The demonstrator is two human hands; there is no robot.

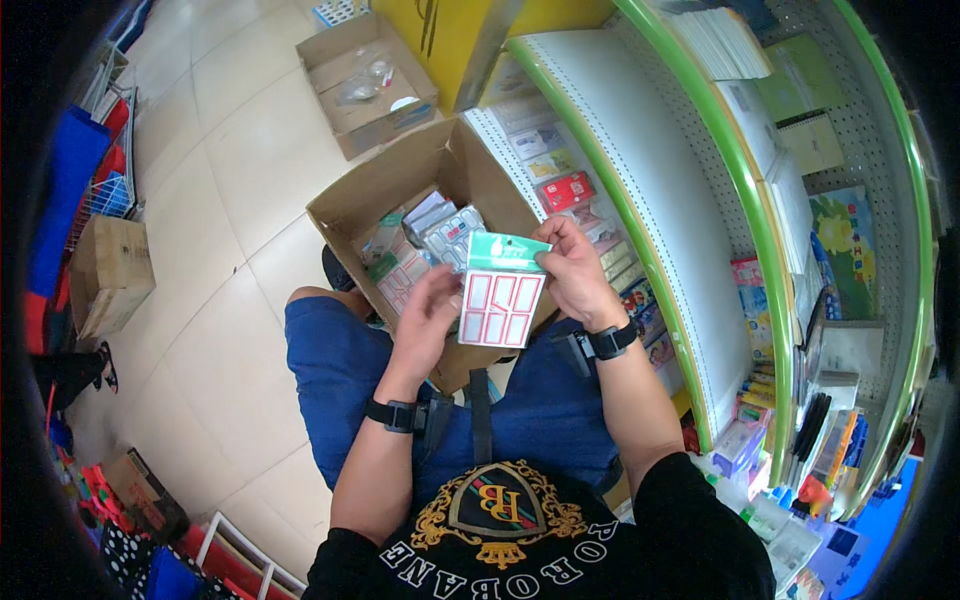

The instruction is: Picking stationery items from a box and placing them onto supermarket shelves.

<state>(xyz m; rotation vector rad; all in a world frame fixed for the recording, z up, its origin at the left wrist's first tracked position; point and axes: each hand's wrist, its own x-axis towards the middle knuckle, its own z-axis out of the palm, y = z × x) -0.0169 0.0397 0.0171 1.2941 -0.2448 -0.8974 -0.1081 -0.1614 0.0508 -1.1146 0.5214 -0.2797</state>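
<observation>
My right hand (pixel 574 274) pinches the upper right corner of a pack of red-bordered blank labels (pixel 499 300), which has a green header with a hang hole. Beside the pack's left edge is my left hand (pixel 431 315), its fingers slightly blurred and apart; whether they touch the pack is hard to tell. Both hands are over an open cardboard box (pixel 352 180) standing before my knees. Inside it lie several more packs, among them a red-bordered label pack (pixel 401 277) and a blue-bordered label pack (pixel 454 232).
Green-edged shelving (pixel 622 142) rises close on the right, with stationery and notebooks. Beyond the box stands a smaller cardboard box (pixel 337 60) holding plastic bags. Another carton (pixel 112 274) is on the tiled floor at the left, near a person's sandalled foot (pixel 107 367).
</observation>
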